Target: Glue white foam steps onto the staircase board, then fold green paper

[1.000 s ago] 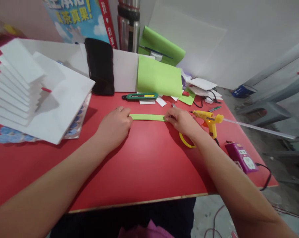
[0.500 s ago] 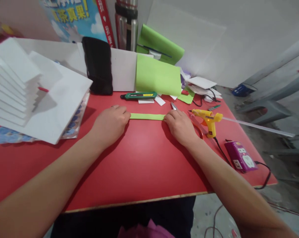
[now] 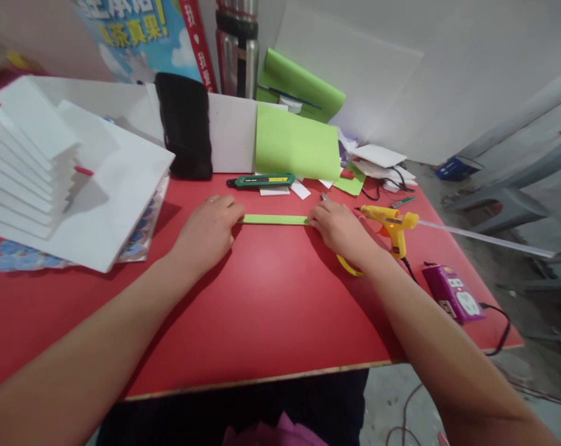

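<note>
A narrow light-green strip (image 3: 275, 219), looking like folded paper or foam sheet, stretches between my two hands low over the red table (image 3: 266, 310). My left hand (image 3: 210, 230) has its fingers closed on the strip's left end. At the right end my right hand (image 3: 339, 228) pinches it between thumb and fingers. Partly hidden under my right hand are scissors (image 3: 348, 266), with a yellow handle loop and a bit of blade showing. Behind the strip lies a green utility knife (image 3: 262, 180), with small white scraps beside it.
A yellow glue gun (image 3: 392, 223) with a long clear stick and a purple power block (image 3: 454, 293) stand on the right. White folded card (image 3: 117, 179) lies left. A black phone-like slab (image 3: 184, 127), green sheets (image 3: 296, 139) and a steel flask (image 3: 237, 52) line the back.
Both hands keep hold of the strip's ends, with small finger shifts. The strip now looks slightly narrower, as if tilted or pressed. The view has swayed a little.
</note>
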`<state>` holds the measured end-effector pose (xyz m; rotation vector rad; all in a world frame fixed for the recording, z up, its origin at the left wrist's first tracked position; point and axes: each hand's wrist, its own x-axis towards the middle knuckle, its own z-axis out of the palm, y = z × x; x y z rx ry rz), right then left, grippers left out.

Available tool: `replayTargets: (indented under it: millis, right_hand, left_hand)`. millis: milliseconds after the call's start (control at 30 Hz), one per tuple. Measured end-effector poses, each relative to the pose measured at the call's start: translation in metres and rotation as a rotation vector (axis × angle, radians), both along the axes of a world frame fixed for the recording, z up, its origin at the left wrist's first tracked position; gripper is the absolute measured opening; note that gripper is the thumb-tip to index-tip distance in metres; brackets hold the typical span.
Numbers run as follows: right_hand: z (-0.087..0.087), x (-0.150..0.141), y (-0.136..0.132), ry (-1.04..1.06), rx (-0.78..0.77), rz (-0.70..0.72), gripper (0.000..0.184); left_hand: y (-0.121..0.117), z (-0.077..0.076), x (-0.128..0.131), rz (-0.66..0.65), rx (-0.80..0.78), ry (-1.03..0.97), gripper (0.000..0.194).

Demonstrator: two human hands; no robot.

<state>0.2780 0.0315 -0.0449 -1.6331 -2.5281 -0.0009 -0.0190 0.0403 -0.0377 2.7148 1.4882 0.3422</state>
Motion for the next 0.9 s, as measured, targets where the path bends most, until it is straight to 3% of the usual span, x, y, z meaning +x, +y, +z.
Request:
replayTargets:
  millis: [133,300,467,667,900]
  right_hand:
    - [0.008,0.002,0.005,0.032,-0.085,0.02,0.019]
    - [0.008,0.002,0.008,0.068,-0.114,-0.003,0.017]
    - [0.0,-0.001,0.005,0.016,-0.014,-0.045,0.019]
    - [-0.012,-0.006,-0.005,-0.126,0.22,0.05,0.035]
    - [-0.011,-0.007,-0.02,-0.194,0.276,0.05,0.033]
  left_hand:
    - [0.002,-0.001,-0.002,0.018,-0.021,-0.007,0.027]
    - [-0.003,0.003,0.002,0.041,0.0,0.142,0.031]
    - [-0.01,0.007,0.009,-0.017,0.035,0.27,0.034]
    - [-0.011,0.006,0.007,-0.047,0.06,0.291,0.032]
    - [-0.009,0.006,0.005,-0.026,0.091,0.273,0.033]
